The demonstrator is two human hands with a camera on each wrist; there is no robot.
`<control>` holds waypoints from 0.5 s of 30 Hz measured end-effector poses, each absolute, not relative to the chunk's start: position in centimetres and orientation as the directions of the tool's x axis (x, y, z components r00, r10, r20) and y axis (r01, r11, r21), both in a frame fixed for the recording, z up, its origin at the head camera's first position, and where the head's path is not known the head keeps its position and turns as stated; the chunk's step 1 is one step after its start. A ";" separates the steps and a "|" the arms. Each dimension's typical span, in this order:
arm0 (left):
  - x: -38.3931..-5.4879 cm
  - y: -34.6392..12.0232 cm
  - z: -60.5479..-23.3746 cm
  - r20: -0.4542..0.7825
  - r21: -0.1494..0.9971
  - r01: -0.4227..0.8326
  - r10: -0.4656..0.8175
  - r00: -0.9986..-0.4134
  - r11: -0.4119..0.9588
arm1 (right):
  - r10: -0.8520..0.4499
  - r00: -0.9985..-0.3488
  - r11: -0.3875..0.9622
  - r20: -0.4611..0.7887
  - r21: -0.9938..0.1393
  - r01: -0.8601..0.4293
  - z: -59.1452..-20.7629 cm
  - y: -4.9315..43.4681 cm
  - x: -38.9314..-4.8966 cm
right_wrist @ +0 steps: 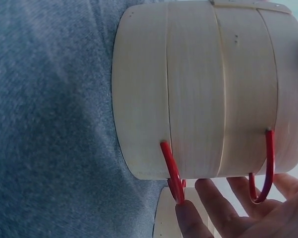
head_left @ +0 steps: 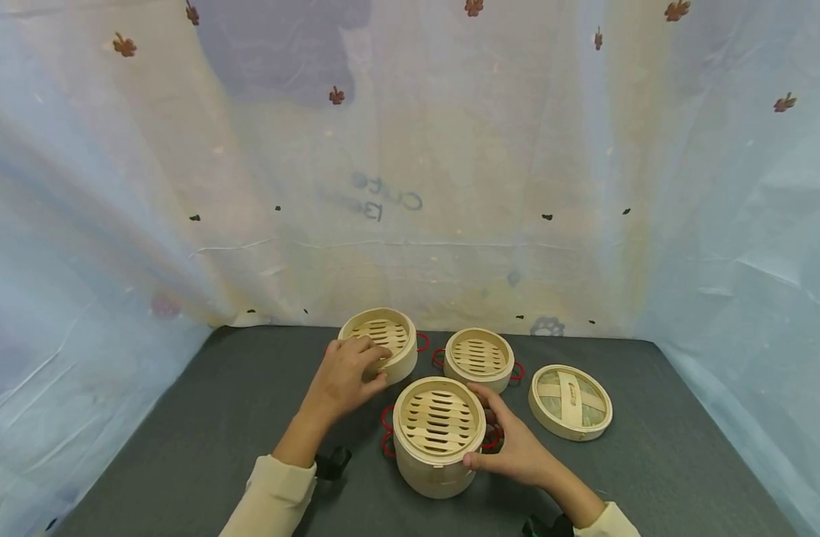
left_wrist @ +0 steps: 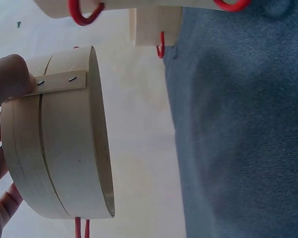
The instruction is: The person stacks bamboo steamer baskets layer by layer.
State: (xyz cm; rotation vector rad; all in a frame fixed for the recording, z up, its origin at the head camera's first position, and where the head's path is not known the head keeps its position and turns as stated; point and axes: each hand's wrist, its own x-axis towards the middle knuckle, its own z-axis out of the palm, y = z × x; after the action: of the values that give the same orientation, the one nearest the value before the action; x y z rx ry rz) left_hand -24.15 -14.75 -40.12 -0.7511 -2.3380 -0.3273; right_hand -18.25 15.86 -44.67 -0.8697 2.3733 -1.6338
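My left hand (head_left: 345, 375) grips the rim of a round bamboo steamer basket (head_left: 401, 364) at the back left. In the left wrist view this basket (left_wrist: 72, 148) hangs tilted above the table, its underside edge showing and the thumb on its stapled strip. My right hand (head_left: 510, 440) holds the side of a stack of bamboo steamer baskets (head_left: 436, 473) at the front, thumb on the near side and fingers on the far side. In the right wrist view its fingers (right_wrist: 218, 206) lie by the red handles (right_wrist: 173, 171) of the stack (right_wrist: 196, 89).
Behind the stack stands another slatted bamboo steamer basket (head_left: 479, 356) with red handles. A bamboo lid (head_left: 571, 403) with a crossed strap lies to the right. The dark grey table (head_left: 235, 418) meets a pale printed curtain (head_left: 450, 276) at its back edge.
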 end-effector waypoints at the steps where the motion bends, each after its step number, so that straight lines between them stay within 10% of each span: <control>1: -24.0 -14.7 -40.0 0.657 0.032 0.596 0.432 -0.617 0.803 | -0.526 -0.824 0.247 0.209 -0.890 -0.384 -44.7 15.9 -18.3; 15: -22.2 -14.2 -37.5 0.707 0.005 0.661 0.465 -0.533 0.751 | -0.533 -0.817 0.242 0.217 -0.887 -0.394 -44.7 15.9 -18.3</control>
State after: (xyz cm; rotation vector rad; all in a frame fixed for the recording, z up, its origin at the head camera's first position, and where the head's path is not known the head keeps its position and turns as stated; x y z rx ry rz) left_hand -22.16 -14.23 -37.49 -0.8399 -2.2320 -0.3544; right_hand -18.33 15.93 -44.66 -0.8911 2.3712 -1.6304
